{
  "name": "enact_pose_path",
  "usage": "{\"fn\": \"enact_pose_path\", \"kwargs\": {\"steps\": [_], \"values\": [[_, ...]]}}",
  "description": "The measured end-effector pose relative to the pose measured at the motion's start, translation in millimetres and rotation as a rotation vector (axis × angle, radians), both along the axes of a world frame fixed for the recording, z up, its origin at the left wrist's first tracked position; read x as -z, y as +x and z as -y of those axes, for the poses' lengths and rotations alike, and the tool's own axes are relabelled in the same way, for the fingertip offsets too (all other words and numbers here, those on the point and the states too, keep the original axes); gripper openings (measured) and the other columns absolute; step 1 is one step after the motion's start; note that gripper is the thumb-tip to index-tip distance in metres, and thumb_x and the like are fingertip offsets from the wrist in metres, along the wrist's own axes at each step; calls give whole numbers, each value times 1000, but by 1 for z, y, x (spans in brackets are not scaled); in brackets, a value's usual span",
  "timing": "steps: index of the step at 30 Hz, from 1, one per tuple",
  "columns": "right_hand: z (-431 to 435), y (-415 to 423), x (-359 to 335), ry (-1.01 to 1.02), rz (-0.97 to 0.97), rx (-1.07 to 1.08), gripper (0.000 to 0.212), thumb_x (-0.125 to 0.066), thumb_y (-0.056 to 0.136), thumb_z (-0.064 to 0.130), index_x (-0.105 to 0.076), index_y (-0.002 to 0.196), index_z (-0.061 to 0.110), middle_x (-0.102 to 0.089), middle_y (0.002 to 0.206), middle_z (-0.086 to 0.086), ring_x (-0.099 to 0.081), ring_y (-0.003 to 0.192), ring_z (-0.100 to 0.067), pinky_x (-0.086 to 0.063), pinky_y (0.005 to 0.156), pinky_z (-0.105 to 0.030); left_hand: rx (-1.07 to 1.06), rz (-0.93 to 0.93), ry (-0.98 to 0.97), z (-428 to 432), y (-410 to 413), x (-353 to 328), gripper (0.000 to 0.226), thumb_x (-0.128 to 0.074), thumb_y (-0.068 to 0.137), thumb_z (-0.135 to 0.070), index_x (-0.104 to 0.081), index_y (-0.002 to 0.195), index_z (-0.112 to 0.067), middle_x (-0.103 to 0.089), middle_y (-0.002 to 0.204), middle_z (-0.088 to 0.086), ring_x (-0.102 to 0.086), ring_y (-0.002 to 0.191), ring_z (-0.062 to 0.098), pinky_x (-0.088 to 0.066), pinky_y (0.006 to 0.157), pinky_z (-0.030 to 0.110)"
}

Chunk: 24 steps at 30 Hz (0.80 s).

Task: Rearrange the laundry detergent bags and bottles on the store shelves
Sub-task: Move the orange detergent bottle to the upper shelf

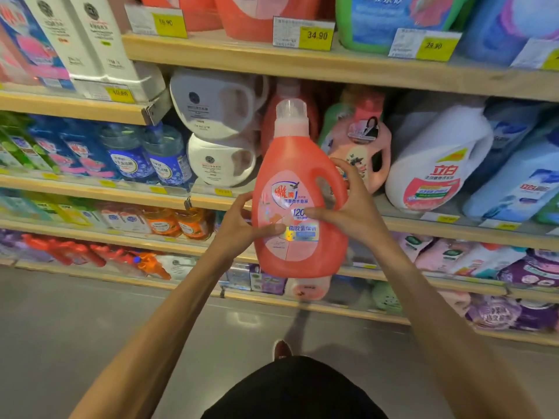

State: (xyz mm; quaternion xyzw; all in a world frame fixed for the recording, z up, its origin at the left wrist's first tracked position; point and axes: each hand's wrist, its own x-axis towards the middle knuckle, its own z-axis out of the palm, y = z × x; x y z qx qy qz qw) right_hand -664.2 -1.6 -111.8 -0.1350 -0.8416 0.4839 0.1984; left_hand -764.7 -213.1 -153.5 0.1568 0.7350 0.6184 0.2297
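Jugs (435,158) crowd the shelf (402,225) behind the red bottle (292,182).

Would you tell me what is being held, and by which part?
The red detergent bottle, by its body: left hand opposite the handle, right hand beside the handle.

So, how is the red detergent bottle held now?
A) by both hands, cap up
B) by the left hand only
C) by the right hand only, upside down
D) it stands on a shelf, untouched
A: the left hand and the right hand both grip the red bottle, and its cap points up.
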Motion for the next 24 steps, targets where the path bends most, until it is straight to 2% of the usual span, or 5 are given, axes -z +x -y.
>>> {"fn": "enact_pose_path", "kwargs": {"steps": [2, 4, 9, 18, 24], "values": [[-8, -17, 4, -10, -9, 1, 98, -95, 58, 30, -41, 140, 31, -55, 126, 24, -55, 116, 2, -48, 100, -33, -3, -14, 14, -8, -18, 2, 87, -96, 59, -28, -52, 134, -30, -71, 109, 1, -71, 98, 16, -59, 73, 29], [-18, -37, 7, 1, -29, -6, 97, -95, 59, 26, -41, 139, 28, -55, 121, 30, -56, 111, 9, -49, 99, -31, -11, -31, 26, -17, -37, 3, 85, -96, 57, -26, -53, 131, -30, -71, 107, 1, -71, 96, 17, -58, 69, 25], [-42, -86, 16, 22, -31, 8, 104, -94, 53, 38, -37, 140, 39, -55, 133, 6, -57, 120, -9, -48, 102, -43, -9, -89, 52, -41, -85, 10, 94, -99, 50, -29, -52, 131, -28, -70, 113, -1, -71, 100, 15, -61, 72, 28], [-72, -147, 36, 108, 12, 70, 110, -91, 52, 52, -27, 141, 48, -46, 139, 6, -53, 123, -20, -48, 100, -49, -10, -208, 35, -73, -150, 26, 94, -97, 59, -15, -44, 137, -26, -64, 121, -4, -66, 99, -2, -59, 78, 21], [-79, -160, 46, 187, 22, 95, 110, -90, 60, 41, -18, 143, 47, -45, 141, -4, -50, 126, -29, -46, 102, -50, -2, -301, 22, -92, -183, 43, 104, -101, 49, -34, -40, 133, -30, -64, 125, -2, -64, 115, 13, -58, 93, 40]]}}
